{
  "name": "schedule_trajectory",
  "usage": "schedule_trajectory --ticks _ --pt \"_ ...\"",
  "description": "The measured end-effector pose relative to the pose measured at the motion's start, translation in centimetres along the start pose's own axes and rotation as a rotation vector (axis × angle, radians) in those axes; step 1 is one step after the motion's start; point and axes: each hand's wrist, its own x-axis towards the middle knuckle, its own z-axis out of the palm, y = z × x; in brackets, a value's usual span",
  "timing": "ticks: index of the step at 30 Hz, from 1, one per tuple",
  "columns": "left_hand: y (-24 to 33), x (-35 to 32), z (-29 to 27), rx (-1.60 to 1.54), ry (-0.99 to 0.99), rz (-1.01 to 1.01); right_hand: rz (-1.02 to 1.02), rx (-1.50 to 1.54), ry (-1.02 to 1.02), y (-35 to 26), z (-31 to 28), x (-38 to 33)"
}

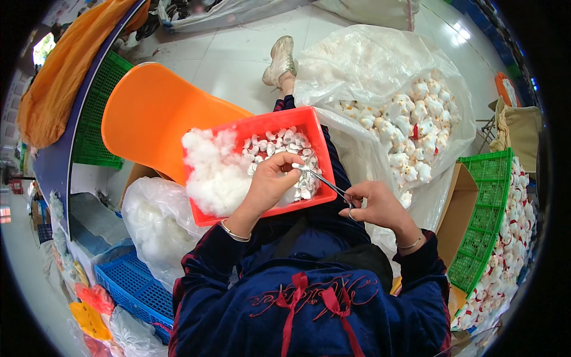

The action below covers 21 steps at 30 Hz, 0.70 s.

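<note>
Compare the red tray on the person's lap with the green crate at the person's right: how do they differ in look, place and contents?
The red tray has solid walls; the green crate has open mesh walls. The red tray rests on the lap; the green crate stands tipped beside a cardboard box. The red tray holds white stuffing and small white pieces, while small white toys are heaped against the crate. Both are plastic and rectangular.

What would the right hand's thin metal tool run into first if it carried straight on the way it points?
The right hand aims its thin metal forceps up-left. Its tip already seems to meet the small white piece pinched in the left hand, over the red plastic tray; depth is unclear.
</note>
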Motion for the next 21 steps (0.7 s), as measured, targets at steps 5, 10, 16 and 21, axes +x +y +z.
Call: schedule_trajectory --ticks 5,10,16,21 --pt "-0.1 -0.1 0.1 -0.194 0.069 -0.117 -0.108 -0.077 0.108 0.8 0.9 -0.3" --pt "-0.6 0.2 -0.1 -0.065 0.102 -0.065 -0.11 -0.085 0.087 -1.0 1.7 0.1" --pt "0.1 -0.1 0.6 0.092 0.148 0.053 0.03 -0.035 0.025 -1.3 2.3 0.7" --pt "-0.1 -0.3 0.8 0.146 0.199 0.113 0.087 0.105 -0.02 -1.8 2.3 0.6"
